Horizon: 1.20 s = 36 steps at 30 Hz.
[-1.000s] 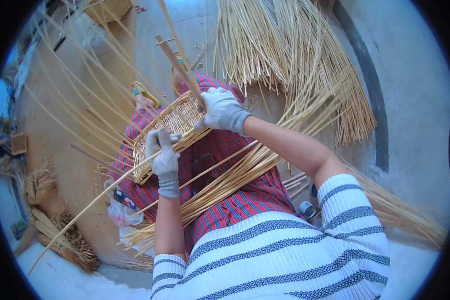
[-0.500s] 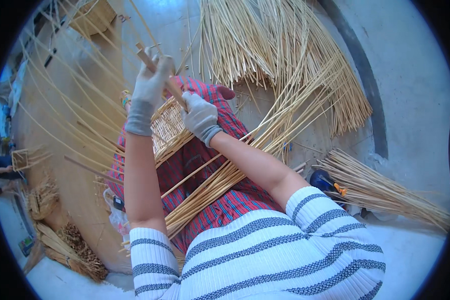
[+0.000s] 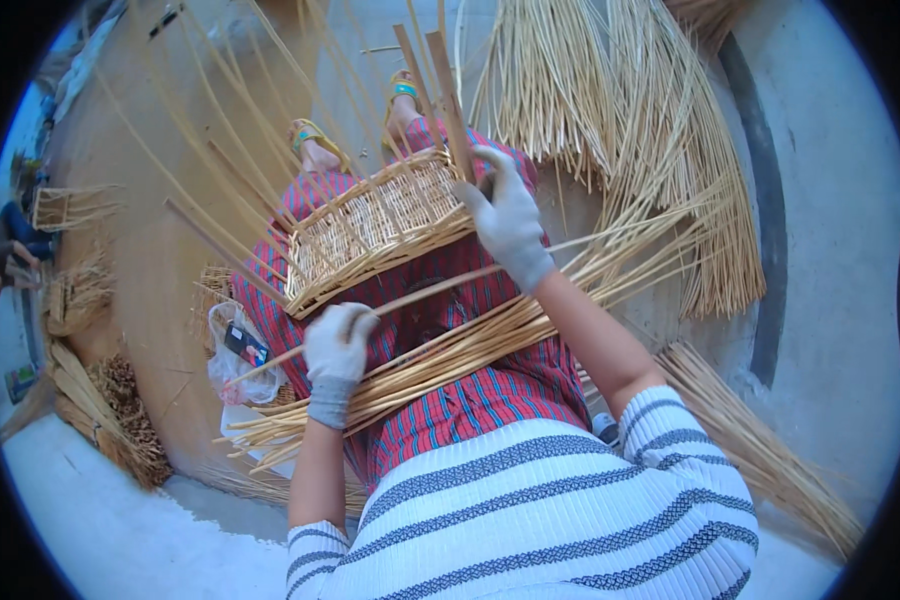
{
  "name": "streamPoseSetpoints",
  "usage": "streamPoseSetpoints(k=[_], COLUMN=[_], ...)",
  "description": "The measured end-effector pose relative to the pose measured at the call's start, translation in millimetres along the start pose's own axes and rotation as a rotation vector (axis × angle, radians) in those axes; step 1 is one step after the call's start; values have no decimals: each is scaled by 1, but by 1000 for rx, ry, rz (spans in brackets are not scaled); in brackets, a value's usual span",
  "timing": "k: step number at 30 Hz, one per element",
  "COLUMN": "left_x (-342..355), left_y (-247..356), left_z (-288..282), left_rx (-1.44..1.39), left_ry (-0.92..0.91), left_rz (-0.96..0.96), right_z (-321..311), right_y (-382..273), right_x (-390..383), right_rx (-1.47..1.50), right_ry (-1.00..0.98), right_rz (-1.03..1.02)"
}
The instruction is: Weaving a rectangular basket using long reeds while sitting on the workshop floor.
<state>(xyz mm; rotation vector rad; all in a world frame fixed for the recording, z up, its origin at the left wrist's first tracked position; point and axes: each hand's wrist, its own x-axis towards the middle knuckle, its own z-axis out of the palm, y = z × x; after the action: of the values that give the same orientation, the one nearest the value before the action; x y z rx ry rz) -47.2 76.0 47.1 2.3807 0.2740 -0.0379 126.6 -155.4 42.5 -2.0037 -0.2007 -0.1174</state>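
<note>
A rectangular woven basket base (image 3: 380, 225) rests tilted on my lap, with thin rods and flat wooden stakes rising from its edges. At its right end, my gloved right hand (image 3: 513, 222) has thumb and fingers apart, beside a flat wooden stake (image 3: 450, 105); whether the fingertips press on it is hard to see. My gloved left hand (image 3: 337, 350) is curled over a single long cane (image 3: 435, 290), just below the base's near left corner. Under that hand a bundle of peeled canes (image 3: 450, 355) lies across my thighs, on a red plaid cloth (image 3: 440, 400).
Large bundles of canes (image 3: 630, 130) lie on the floor ahead to the right, with another bundle (image 3: 760, 440) near my right side. A plastic bag (image 3: 232, 365) and a phone-like dark object (image 3: 245, 343) sit at my left. Another person (image 3: 15, 250) is at the far left.
My hands have parted from the wooden stakes they held together. The left moved down to the lap canes, the right moved right to the base's end. The base now shows fully.
</note>
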Motion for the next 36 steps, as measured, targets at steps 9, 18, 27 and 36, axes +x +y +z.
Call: streamPoseSetpoints(k=[9,18,27,36], left_x=[27,51,47,66], left_y=[52,23,-7,31], left_z=[-12,9,37,37], left_rx=[-110,154,468,-358], left_ry=[206,438,347,409], left_rz=[422,303,257,-89], right_z=[-52,-66,-62,-78], right_y=[-46,-21,28,51], right_x=[-35,8,-33,0], right_rx=[636,807,710,671], right_ry=[-432,94,27,-151], right_rz=[-16,219,277,430])
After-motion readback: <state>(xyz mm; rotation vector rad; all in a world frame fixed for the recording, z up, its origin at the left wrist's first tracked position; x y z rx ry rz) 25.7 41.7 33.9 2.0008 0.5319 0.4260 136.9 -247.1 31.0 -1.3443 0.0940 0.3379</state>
